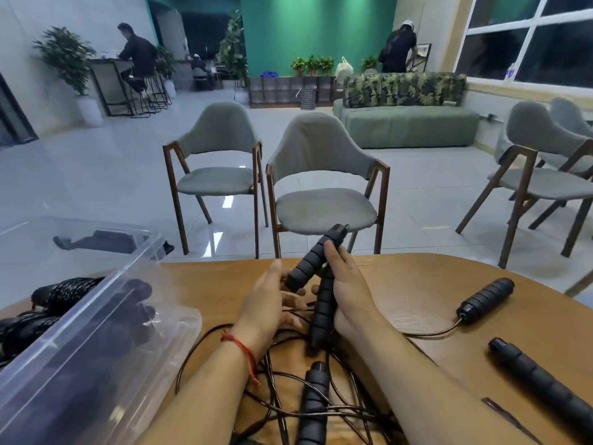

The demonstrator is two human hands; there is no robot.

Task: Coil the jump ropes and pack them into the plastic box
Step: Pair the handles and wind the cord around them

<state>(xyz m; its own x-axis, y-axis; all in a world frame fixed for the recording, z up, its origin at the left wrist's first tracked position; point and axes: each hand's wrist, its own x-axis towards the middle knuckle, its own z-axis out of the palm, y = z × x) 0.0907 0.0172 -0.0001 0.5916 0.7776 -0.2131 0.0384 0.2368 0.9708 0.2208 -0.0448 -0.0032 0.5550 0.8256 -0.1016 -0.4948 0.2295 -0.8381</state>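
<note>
My right hand point(348, 290) grips two black foam jump-rope handles: one handle point(313, 261) angles up to the right, the other handle point(322, 313) hangs down toward the table. My left hand point(272, 300) is beside them with straight fingers touching the lower end of the upper handle. A tangle of thin dark rope point(288, 380) lies under my forearms, with another handle point(313, 406) among it. The clear plastic box point(96, 332) stands at the left with several coiled black ropes point(64, 293) inside.
The wooden table point(417, 284) carries two more handles at the right, a near handle point(545, 383) and a far handle point(486, 300) with a cord. Grey chairs point(321, 187) stand beyond the far edge. People are far off in the room.
</note>
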